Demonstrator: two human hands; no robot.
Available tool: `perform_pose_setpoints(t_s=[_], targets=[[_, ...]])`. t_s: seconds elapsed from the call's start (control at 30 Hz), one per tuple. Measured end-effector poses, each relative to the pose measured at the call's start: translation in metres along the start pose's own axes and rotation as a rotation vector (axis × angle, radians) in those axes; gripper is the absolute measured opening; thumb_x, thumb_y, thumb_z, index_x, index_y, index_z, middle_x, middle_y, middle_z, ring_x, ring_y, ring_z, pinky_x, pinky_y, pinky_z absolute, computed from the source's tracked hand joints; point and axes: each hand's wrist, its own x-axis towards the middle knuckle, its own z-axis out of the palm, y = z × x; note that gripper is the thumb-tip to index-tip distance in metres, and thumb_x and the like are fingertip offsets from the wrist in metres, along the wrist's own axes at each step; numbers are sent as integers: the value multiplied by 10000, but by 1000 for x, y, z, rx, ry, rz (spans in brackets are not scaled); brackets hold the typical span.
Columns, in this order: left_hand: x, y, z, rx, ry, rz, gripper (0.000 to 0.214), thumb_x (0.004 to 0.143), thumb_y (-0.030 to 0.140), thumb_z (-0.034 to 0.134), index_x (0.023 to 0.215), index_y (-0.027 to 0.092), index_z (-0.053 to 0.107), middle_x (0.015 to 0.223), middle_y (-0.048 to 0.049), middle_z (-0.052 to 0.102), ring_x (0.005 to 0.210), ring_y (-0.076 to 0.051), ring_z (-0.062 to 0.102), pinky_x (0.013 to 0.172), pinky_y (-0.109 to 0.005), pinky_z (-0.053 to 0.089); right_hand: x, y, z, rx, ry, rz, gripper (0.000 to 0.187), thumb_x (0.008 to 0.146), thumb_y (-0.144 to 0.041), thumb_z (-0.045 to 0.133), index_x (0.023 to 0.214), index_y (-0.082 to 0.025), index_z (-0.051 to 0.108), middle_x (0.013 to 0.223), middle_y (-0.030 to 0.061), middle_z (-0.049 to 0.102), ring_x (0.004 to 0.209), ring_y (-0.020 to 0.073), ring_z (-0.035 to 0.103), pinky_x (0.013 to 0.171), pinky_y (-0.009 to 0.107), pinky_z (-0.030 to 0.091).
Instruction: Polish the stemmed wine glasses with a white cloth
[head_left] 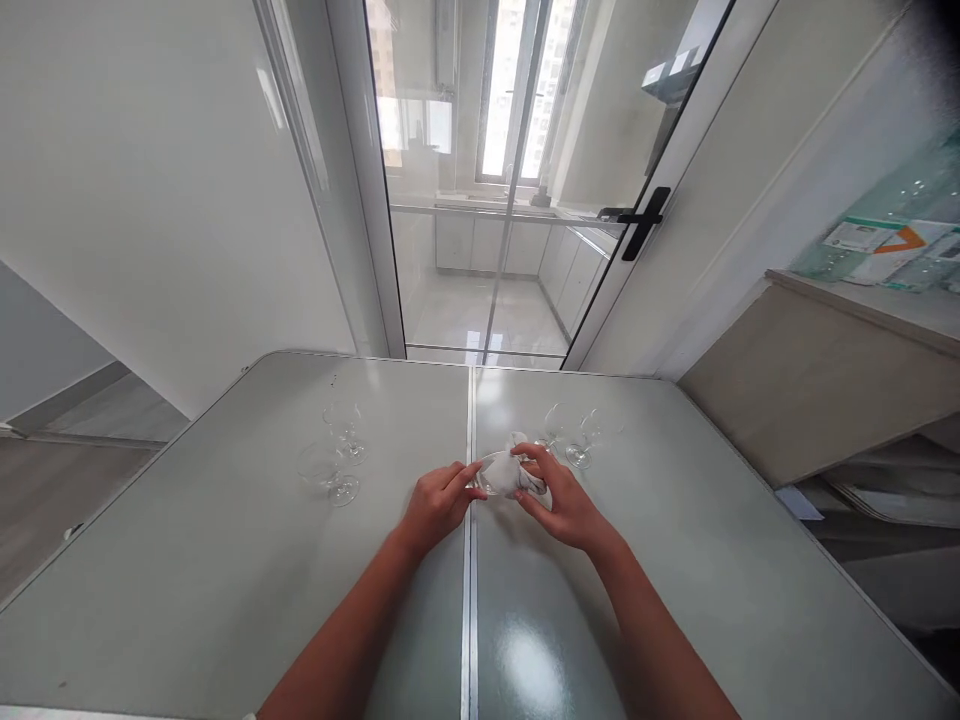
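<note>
Above the table's centre seam, a clear glass (489, 478) lies tilted on its side between my hands. My left hand (439, 503) pinches its left end between thumb and fingers. At the right end, my right hand (564, 502) is closed on a white cloth (532, 483) with dark marks, which is pressed against the glass. The cloth and fingers hide part of the glass. To the left stand two clear stemmed glasses, a nearer one (343, 489) and a farther one (352, 452). Just beyond my right hand are two more, one stemmed glass (578, 456) and another (553, 441) partly behind my fingers.
The pale, glossy table (225, 560) has a metal seam (469, 600) down its middle. A glass door (480, 240) with a black handle (646, 222) stands past the far edge. At right is a wooden shelf (862, 310) with plastic-wrapped bottles (892, 240).
</note>
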Motion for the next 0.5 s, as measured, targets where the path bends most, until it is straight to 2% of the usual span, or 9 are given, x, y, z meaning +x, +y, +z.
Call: perform_pose_setpoints(t_s=[0.17, 0.27, 0.33, 0.4, 0.5], targets=[[2, 8, 0, -24, -58, 14, 348, 978, 242, 582, 1325, 218, 597, 817, -45, 700, 703, -155, 669, 681, -259, 523, 1, 1, -4, 137, -86, 85, 398, 968, -406, 577, 1326, -251, 501, 825, 6, 657, 742, 206, 572, 776, 350, 454], [3, 14, 3, -86, -91, 40, 335, 975, 221, 572, 1309, 225, 605, 833, -48, 708, 704, -152, 676, 690, -261, 534, 1, -2, -3, 216, -139, 135, 406, 1020, -460, 462, 1360, -245, 519, 690, -37, 526, 645, 165, 480, 683, 296, 408], [4, 18, 3, -124, -105, 20, 321, 968, 231, 583, 1287, 222, 617, 821, -45, 704, 702, -157, 671, 680, -263, 530, 1, -4, -2, 224, -138, 151, 427, 1025, -470, 451, 1382, -247, 522, 663, -48, 465, 623, 153, 434, 651, 279, 378], [7, 23, 3, -191, -129, -77, 312, 946, 270, 621, 1255, 225, 636, 843, -49, 709, 705, -160, 660, 681, -270, 525, 1, -5, -1, 211, -119, 145, 442, 1014, -470, 485, 1397, -252, 516, 690, -41, 487, 638, 155, 441, 656, 279, 379], [14, 32, -1, -457, -234, -351, 335, 899, 312, 677, 1223, 235, 654, 855, -34, 720, 659, -137, 616, 672, -266, 512, 1, -1, -1, 220, -105, 112, 434, 1010, -464, 494, 1388, -254, 520, 758, -17, 555, 659, 162, 492, 661, 287, 403]])
